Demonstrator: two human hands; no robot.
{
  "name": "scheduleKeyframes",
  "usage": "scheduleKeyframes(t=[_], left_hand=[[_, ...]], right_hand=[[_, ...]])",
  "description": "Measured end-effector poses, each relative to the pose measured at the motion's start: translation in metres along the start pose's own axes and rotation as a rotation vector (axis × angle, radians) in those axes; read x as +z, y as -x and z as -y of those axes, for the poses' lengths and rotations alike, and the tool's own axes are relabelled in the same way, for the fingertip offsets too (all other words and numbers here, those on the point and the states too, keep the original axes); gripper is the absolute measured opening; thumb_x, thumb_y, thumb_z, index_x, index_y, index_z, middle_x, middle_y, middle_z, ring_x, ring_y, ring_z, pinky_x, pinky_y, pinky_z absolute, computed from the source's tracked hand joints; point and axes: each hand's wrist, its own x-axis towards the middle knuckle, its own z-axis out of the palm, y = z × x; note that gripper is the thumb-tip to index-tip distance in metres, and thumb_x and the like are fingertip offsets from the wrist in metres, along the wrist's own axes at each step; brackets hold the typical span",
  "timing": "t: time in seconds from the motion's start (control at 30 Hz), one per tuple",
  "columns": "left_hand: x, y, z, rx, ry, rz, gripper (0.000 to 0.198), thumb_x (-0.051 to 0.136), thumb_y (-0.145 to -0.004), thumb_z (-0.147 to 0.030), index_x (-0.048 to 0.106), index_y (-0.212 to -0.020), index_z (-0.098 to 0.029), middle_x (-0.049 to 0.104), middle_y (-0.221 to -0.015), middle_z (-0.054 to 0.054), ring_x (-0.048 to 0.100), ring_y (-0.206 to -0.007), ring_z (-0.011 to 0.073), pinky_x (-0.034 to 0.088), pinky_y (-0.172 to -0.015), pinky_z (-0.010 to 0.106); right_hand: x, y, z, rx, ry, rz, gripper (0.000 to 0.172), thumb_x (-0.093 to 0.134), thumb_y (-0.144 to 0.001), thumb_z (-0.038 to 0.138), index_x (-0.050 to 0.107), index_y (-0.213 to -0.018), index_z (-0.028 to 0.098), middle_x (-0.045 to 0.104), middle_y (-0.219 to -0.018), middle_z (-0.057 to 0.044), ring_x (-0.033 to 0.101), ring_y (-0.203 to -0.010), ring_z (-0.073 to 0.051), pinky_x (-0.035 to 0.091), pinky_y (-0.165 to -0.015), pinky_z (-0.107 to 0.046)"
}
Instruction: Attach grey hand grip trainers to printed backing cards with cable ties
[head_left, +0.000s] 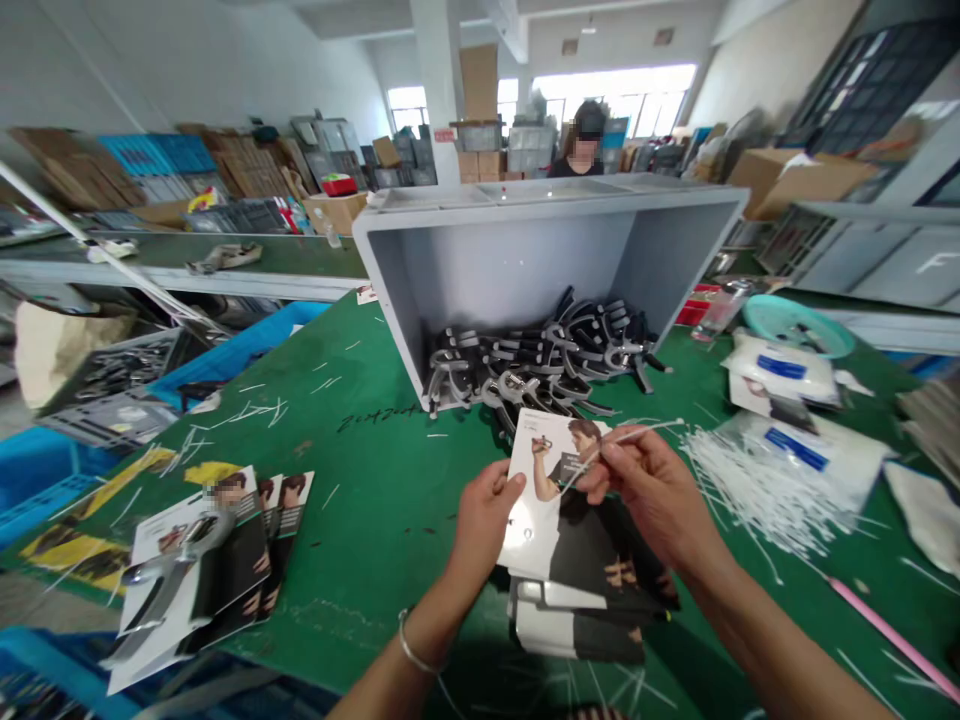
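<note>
My left hand (pixel 480 515) pinches the left edge of a printed card (pixel 534 480) showing a person's picture, thumb on its front. In the fingertips of my right hand (pixel 656 490) is a thin white cable tie (pixel 652 427), lying across the card's upper right. Whether the tie passes through the card cannot be made out. Below the held card lie more printed cards (pixel 536 625) on the green table. Just beyond them, black and grey hand grips (pixel 555 350) are heaped in a grey plastic bin (pixel 487 250) tipped on its side, some spilling over its edge.
Loose white cable ties (pixel 772 485) and plastic bags (pixel 840 450) lie at right, near a pink stick (pixel 892 630) and a turquoise dish (pixel 799 325). At left, a hand grip (pixel 161 590) rests on cards (pixel 135 650). Behind the bin is another person (pixel 581 155).
</note>
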Motion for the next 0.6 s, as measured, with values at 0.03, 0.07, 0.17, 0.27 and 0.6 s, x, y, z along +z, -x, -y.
scheduleKeyframes(t=[0.03,0.07,0.17,0.27,0.6], left_hand=[[0.000,0.000,-0.001,0.059,-0.062,-0.037,0.032,0.066,-0.084,-0.038,0.073,-0.108,-0.019,0.069,-0.082,0.004,0.059,-0.070,0.0163,0.044,-0.061,0.024],[-0.001,0.000,-0.002,0.121,-0.128,-0.079,0.028,0.067,-0.083,-0.036,0.074,-0.106,-0.021,0.069,-0.086,0.004,0.059,-0.075,0.0165,0.044,-0.065,0.024],[-0.011,0.003,-0.001,0.179,-0.195,-0.154,0.023,0.068,-0.083,-0.034,0.075,-0.100,-0.020,0.067,-0.087,0.004,0.057,-0.075,0.0157,0.044,-0.068,0.025],[-0.028,0.011,0.006,-0.008,0.050,-0.102,0.028,0.068,-0.083,-0.038,0.069,-0.102,-0.016,0.070,-0.082,0.004,0.059,-0.067,0.0144,0.044,-0.060,0.023],[-0.046,0.021,0.013,-0.179,0.316,-0.035,0.036,0.071,-0.081,-0.041,0.057,-0.105,-0.017,0.071,-0.073,0.000,0.060,-0.055,0.0118,0.044,-0.053,0.021]], right_hand=[[0.007,-0.001,-0.002,-0.017,0.013,0.012,0.013,0.060,-0.096,0.033,0.053,-0.098,0.022,0.072,-0.085,-0.001,0.068,-0.059,-0.013,0.056,-0.058,-0.026],[0.012,-0.002,-0.004,-0.033,0.032,0.019,0.013,0.058,-0.096,0.034,0.052,-0.099,0.023,0.072,-0.087,-0.001,0.068,-0.058,-0.013,0.056,-0.057,-0.026],[0.022,-0.004,-0.014,-0.067,0.135,0.014,0.016,0.054,-0.098,0.038,0.048,-0.103,0.024,0.072,-0.096,-0.003,0.069,-0.059,-0.014,0.058,-0.055,-0.028],[0.026,-0.005,-0.026,-0.080,0.333,0.051,0.017,0.049,-0.100,0.040,0.048,-0.104,0.023,0.072,-0.095,-0.005,0.071,-0.064,-0.015,0.060,-0.062,-0.030],[0.023,-0.001,-0.039,-0.083,0.617,0.188,0.029,0.041,-0.103,0.040,0.062,-0.104,0.020,0.069,-0.094,-0.008,0.068,-0.068,-0.015,0.058,-0.069,-0.030]])
